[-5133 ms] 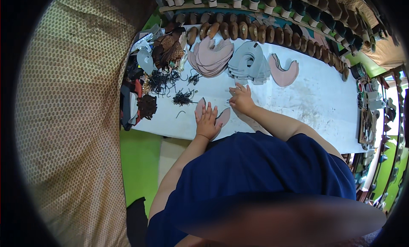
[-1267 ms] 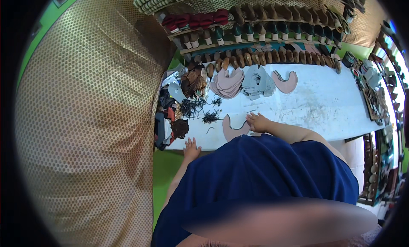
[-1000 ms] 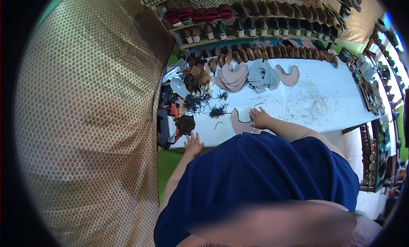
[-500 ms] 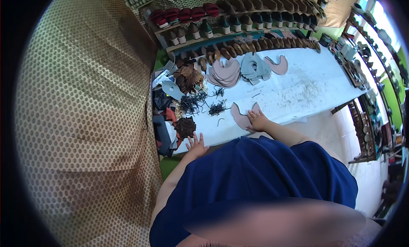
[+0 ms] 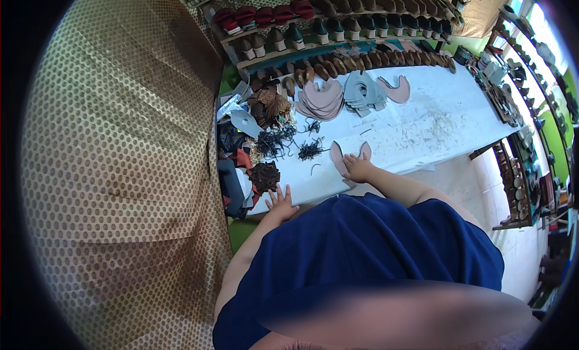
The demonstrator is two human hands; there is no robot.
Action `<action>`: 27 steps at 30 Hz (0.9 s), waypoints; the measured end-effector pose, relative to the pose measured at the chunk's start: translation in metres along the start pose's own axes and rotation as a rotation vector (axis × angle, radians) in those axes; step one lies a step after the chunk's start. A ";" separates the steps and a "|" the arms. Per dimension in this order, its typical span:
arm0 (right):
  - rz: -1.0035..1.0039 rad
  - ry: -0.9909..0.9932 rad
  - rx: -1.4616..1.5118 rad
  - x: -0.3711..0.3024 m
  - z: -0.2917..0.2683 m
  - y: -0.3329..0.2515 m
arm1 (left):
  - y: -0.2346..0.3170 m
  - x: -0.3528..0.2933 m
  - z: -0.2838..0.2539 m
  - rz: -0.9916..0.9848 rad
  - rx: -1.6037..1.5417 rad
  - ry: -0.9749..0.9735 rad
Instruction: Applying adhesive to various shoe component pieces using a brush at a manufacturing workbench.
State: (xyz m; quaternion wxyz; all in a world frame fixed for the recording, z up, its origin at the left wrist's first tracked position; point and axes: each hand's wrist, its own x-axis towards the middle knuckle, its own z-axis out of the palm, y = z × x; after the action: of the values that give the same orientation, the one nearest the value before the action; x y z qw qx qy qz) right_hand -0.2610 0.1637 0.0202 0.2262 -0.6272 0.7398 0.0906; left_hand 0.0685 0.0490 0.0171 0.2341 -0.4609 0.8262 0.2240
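On the white table (image 5: 422,124), near its front edge, lies a flat pink U-shaped leather piece (image 5: 345,158). Her right hand (image 5: 359,168) presses flat on it, fingers spread, holding nothing. Her left hand (image 5: 280,202) rests open at the edge. Pressing evenly should keep it from sliding.

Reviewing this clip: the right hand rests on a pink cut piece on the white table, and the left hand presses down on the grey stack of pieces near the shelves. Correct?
Not quite. In the head view the left hand lies at the near edge of the white table, far from the grey stack. The right hand does rest on the pink cut piece.
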 end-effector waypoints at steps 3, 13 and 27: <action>0.018 -0.083 0.023 0.008 -0.014 0.000 | 0.002 -0.001 -0.002 -0.010 0.004 -0.017; -0.043 0.002 -0.043 0.008 -0.008 0.007 | 0.001 0.002 0.000 -0.018 0.029 -0.016; -0.078 -0.024 -0.113 0.011 -0.022 0.015 | 0.006 0.000 0.000 -0.053 0.047 -0.009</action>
State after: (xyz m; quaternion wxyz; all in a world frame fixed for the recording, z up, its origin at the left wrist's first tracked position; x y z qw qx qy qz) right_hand -0.2818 0.1478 0.0319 0.2027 -0.6660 0.7059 0.1311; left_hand 0.0631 0.0520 0.0183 0.2543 -0.4762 0.8177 0.2001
